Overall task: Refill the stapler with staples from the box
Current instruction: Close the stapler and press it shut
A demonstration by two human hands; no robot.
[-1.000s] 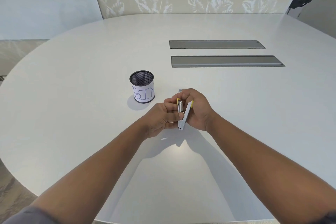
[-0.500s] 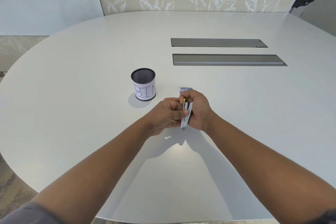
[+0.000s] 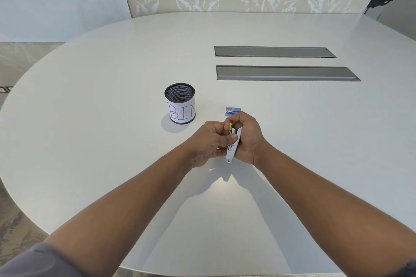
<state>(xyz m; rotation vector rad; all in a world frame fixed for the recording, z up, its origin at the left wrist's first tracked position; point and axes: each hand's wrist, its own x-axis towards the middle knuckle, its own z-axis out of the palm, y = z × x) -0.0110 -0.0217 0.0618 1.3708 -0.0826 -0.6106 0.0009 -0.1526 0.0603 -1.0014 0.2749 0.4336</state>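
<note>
Table point(image 3: 94, 141), white and oval, carries everything. Black mesh cup point(image 3: 180, 103) labelled BIN stands left of the hands. Right hand point(image 3: 248, 138) cups the stapler point(image 3: 233, 147) above the tabletop; left hand point(image 3: 208, 141) pinches its near-closed top. Staple box point(image 3: 233, 110) lies just beyond the right knuckles.

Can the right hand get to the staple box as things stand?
Probably yes, but not freely: the staple box lies on the table just past the right hand with nothing between, yet that hand's grip is busy on the stapler, shared with the left hand.
</note>
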